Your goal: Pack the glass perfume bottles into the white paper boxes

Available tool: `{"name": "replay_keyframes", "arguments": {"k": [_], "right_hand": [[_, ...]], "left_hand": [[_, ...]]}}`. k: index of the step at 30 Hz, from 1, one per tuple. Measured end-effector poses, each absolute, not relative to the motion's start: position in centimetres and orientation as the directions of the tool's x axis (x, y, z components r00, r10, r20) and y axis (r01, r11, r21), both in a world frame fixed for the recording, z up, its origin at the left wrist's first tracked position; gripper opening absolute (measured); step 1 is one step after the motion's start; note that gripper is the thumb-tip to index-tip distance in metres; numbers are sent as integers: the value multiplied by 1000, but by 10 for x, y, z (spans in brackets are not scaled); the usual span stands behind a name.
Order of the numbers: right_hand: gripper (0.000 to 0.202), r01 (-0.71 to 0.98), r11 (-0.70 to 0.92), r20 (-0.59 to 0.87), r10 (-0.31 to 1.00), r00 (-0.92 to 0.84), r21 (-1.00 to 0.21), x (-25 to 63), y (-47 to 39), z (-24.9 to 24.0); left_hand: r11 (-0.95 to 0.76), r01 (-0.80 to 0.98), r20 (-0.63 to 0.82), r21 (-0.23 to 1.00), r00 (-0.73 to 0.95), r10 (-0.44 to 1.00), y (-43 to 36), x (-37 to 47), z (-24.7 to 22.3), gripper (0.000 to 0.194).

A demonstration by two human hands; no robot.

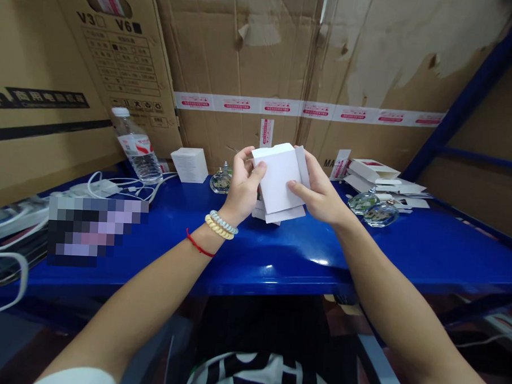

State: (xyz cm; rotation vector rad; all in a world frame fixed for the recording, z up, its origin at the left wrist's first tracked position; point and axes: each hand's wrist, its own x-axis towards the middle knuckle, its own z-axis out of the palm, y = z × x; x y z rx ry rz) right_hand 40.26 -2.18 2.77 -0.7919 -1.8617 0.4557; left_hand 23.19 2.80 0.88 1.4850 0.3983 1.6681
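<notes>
Between my two hands, above the blue tabletop, is a small white cardboard box [279, 182] with flaps sticking out at its edges. My left hand [244, 183] grips its left side, thumb on the front panel and fingers behind. On the other side my right hand [318, 189] holds the right edge, its thumb also on the front panel. Part of another object shows behind and below the box, mostly hidden. A glass bottle with a pointed top [221, 180] stands just left of my hands. Further left is a closed white box [190, 165].
Glass bottles [380, 213] lie at the right, before a stack of flattened white boxes [378, 172]. A water bottle [139, 150], white cables [148, 192] and a pixelated patch are at left. Tall cardboard [253, 56] walls the back; a blue post [455, 99] slants at right.
</notes>
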Motion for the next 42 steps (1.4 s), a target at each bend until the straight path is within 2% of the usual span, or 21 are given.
{"name": "replay_keyframes", "arguments": {"k": [10,17,20,26,31,35,38,42], "right_hand": [[82,293,672,609,741,-285,-680,387,-23,19],[85,261,677,613,735,-290,-688,379,-24,17],[80,234,688,619,723,-307,-687,377,-26,16],[66,144,682,620,718,-315,-717,378,-27,18],[61,45,609,578,771,-267,-792,380,-26,22],[53,-10,511,494,826,-271,-860,385,-22,23],[48,-52,468,470,868,-159,-882,392,-18,26],[39,-185,489,477,872,107,-852,409,-12,37]], "left_hand": [[-582,-427,636,692,-20,771,21,234,11,37],[-557,-482,637,677,4,771,15,235,12,41],[-591,-414,649,692,0,761,15,233,11,43],[-693,-137,693,707,-58,718,13,230,10,44],[-647,-222,664,729,-1,748,11,232,9,42],[-642,-191,657,743,21,754,11,231,10,43],[-696,-135,696,705,-53,716,13,228,10,44],[-792,32,779,610,-205,592,20,220,8,37]]}}
